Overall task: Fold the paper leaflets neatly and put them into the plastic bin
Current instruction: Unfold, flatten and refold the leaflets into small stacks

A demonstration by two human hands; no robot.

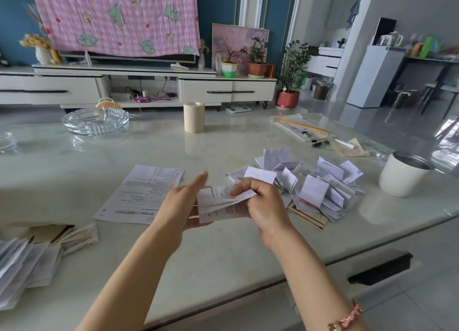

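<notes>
Mid-fold: pinching a half-folded leaflet (221, 205) in the right grip (263, 201), well left of the white bin (400, 181), left grip (181, 204) flat and wide against it. Next, likely: press the crease, then carry rightward into the bin.

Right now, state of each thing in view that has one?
held leaflet: partly folded, in both hands
right hand: pinches held leaflet
left hand: fingers straight, against held leaflet
flat sheet: unfolded, lying flat
right pile: folded leaflets, loose heap
white bin: upright, top open
beige roll: upright
</notes>
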